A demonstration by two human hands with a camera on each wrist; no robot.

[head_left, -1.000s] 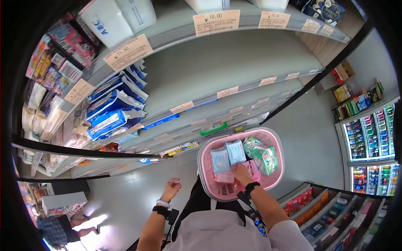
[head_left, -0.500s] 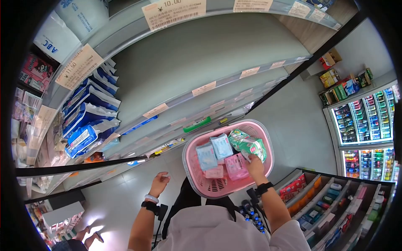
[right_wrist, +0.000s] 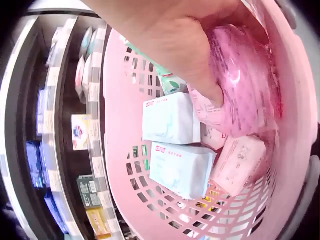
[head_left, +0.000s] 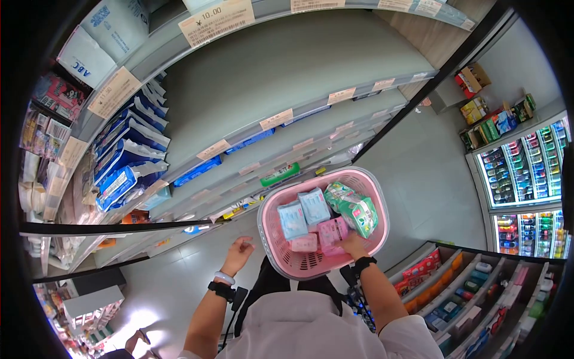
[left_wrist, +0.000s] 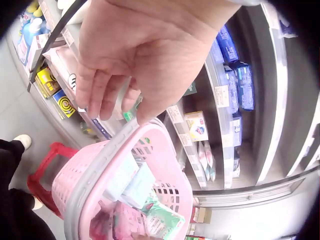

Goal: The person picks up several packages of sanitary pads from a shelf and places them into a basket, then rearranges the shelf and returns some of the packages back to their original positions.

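A pink basket [head_left: 263, 230] with a grey rim stands in front of me with packs inside. My right hand [head_left: 355, 246] reaches into it and grips a bright pink plastic-wrapped pack [head_left: 330, 232]; in the right wrist view the thumb presses on the wrapper. Beside that pack lie two light-blue packs [head_left: 313, 206], a small pale pink pack [head_left: 304, 243] and green packs [head_left: 361, 216] at the basket's right side. My left hand [head_left: 237, 256] hangs in the air left of the basket, fingers loosely bent, holding nothing.
A tall shelf [head_left: 281, 78] with price tags curves along the front and left, with blue packs [head_left: 128, 155] on it. Low racks [head_left: 454, 299] stand at right, lit drink fridges [head_left: 520, 179] farther back. A red frame [left_wrist: 45, 175] shows beside the basket.
My right hand moved from the pink pack over to the green packs, then back to the pink pack. The left hand stays raised beside the basket; the view has shifted.
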